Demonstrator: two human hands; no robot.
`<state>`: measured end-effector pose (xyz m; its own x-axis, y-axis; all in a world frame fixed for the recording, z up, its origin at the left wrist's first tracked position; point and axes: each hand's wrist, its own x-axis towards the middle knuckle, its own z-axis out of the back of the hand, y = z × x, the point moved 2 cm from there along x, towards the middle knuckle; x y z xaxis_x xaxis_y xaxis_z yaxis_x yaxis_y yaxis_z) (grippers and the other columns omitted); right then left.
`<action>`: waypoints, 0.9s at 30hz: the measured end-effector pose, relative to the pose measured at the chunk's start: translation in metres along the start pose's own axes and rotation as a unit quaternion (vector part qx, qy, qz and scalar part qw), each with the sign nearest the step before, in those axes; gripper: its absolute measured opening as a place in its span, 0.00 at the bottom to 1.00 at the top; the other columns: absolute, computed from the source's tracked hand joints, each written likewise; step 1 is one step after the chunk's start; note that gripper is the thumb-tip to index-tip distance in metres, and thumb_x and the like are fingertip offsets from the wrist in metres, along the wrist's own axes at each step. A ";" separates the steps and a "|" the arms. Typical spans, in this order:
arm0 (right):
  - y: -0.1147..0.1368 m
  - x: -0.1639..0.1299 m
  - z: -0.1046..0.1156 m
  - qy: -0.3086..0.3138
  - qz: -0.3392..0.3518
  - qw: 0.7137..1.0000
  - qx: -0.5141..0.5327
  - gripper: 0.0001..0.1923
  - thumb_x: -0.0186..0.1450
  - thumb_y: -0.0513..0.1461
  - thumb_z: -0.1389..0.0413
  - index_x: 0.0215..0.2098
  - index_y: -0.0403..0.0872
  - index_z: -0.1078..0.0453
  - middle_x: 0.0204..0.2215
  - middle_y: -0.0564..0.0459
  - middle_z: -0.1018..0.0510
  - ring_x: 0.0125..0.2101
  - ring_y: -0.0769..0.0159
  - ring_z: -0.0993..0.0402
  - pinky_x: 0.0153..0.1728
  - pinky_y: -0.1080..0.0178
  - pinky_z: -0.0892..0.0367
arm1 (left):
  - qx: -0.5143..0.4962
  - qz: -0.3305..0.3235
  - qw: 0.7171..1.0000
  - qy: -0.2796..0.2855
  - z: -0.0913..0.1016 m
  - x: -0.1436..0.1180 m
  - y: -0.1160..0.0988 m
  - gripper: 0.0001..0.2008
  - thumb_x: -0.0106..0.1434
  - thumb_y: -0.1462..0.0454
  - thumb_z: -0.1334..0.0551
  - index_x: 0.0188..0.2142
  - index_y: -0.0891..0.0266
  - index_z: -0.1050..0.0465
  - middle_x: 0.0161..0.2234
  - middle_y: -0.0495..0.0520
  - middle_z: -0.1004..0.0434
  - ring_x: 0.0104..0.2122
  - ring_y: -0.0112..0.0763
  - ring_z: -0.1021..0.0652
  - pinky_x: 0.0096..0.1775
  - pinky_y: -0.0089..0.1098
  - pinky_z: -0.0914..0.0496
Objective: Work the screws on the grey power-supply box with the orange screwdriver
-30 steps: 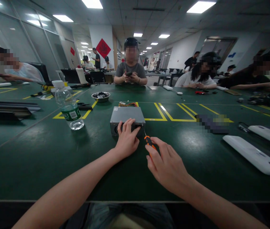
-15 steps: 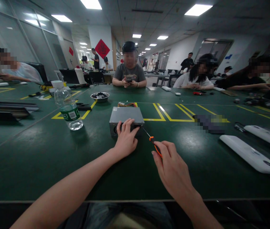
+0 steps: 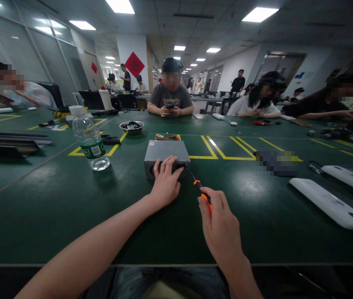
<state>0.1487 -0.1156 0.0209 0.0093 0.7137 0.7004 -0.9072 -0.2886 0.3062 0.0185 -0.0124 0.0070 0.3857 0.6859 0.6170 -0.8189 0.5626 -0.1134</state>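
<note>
A grey metal computer power supply (image 3: pixel 167 150) sits on the green table in front of me, a bundle of coloured wires (image 3: pixel 167 137) at its back. My left hand (image 3: pixel 165 185) holds it steady, fingers spread across its near face and top edge. My right hand (image 3: pixel 220 220) is closed around the orange-and-black handle of a screwdriver (image 3: pixel 197 183). The shaft slants up and left to the near right corner of the power supply, close to my left fingertips. Whether the tip sits in a screw is too small to tell.
Left of the power supply stands a water bottle (image 3: pixel 93 145), with a metal bowl (image 3: pixel 131 127) of small parts behind it. Black metal panels (image 3: pixel 11 143) lie far left. White casings (image 3: pixel 332 202) lie at the right. Several people sit around the table.
My right hand has turned and shifted slightly left at the wrist, rotating the screwdriver handle. My left hand and the power supply keep their place.
</note>
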 end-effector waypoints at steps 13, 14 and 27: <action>-0.006 -0.012 -0.011 -0.028 -0.013 0.999 0.045 0.11 0.66 0.39 0.56 0.46 0.46 0.40 0.36 0.46 0.28 0.33 0.62 0.27 0.28 0.61 0.29 | 0.000 -0.002 1.000 0.002 -0.001 -0.001 0.000 0.23 0.51 0.71 0.43 0.48 0.60 0.33 0.57 0.60 0.45 0.59 0.45 0.46 0.58 0.51 0.57; -0.007 -0.012 -0.011 -0.021 -0.025 0.998 0.044 0.12 0.67 0.41 0.57 0.46 0.46 0.40 0.34 0.47 0.28 0.30 0.63 0.26 0.26 0.62 0.29 | 0.000 0.000 1.000 0.002 -0.001 -0.001 0.000 0.23 0.51 0.70 0.43 0.48 0.60 0.33 0.58 0.60 0.45 0.59 0.44 0.46 0.58 0.51 0.57; 0.002 -0.012 -0.011 -0.024 0.042 0.997 0.056 0.12 0.65 0.35 0.56 0.46 0.46 0.39 0.44 0.42 0.31 0.42 0.61 0.28 0.35 0.60 0.27 | 0.016 -0.010 1.000 0.003 0.000 0.000 0.000 0.23 0.52 0.70 0.43 0.49 0.59 0.33 0.58 0.61 0.46 0.59 0.46 0.46 0.58 0.52 0.57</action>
<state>0.1421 -0.1172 0.0059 -0.0427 0.6528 0.7563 -0.8529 -0.4181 0.3127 0.0183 -0.0123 0.0066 0.4054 0.6774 0.6138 -0.8243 0.5612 -0.0750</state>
